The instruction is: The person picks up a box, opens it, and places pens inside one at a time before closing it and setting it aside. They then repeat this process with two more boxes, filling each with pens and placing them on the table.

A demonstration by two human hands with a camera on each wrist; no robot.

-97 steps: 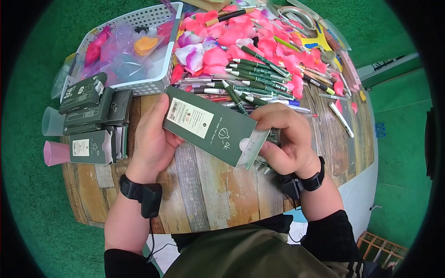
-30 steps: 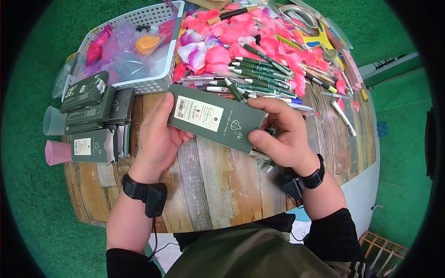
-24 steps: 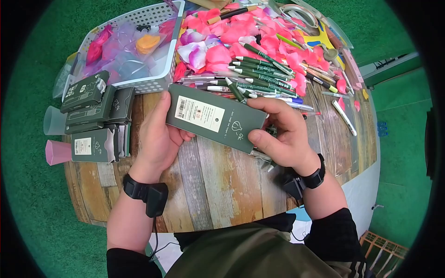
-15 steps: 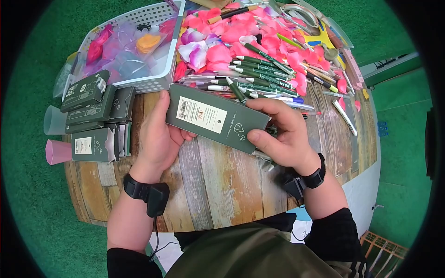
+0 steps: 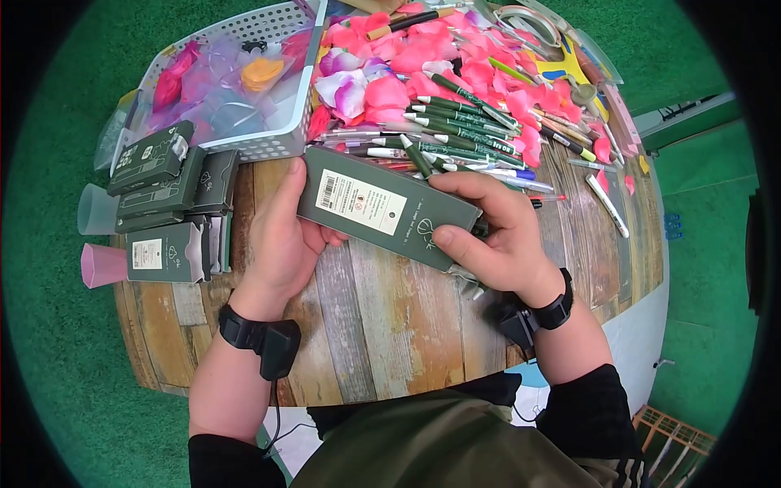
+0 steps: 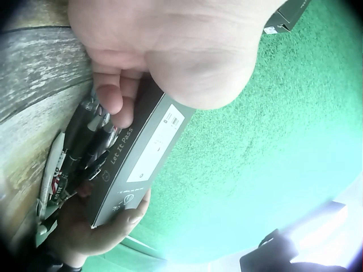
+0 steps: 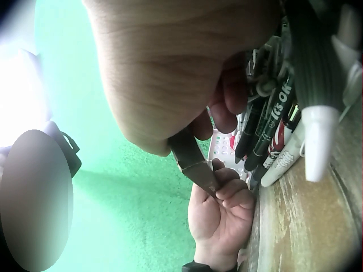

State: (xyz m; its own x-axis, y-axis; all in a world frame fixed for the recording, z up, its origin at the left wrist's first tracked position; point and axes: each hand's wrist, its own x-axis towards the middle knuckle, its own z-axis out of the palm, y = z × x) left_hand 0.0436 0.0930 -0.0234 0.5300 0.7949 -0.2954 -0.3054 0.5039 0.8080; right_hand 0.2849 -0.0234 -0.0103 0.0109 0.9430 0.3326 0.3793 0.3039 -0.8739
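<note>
A dark green box with a white label is held tilted between both hands in the head view, its flap end closed. The left hand grips its left end, thumb along the edge and fingers beneath. At the other end the right hand pinches the box, thumb on top. Several green pens lie behind it, and a few pen tips show under the right hand. The left wrist view shows the box edge-on between the hands; in the right wrist view the box is partly hidden.
More dark green boxes are stacked at the left, beside a clear cup and a pink cup. A white basket holds mesh bags. Pink petals, pens and scissors cover the back of the table.
The flap at the right end of the box, open in the earliest frame, is now closed. The right hand has moved to grip that end with its thumb on top.
</note>
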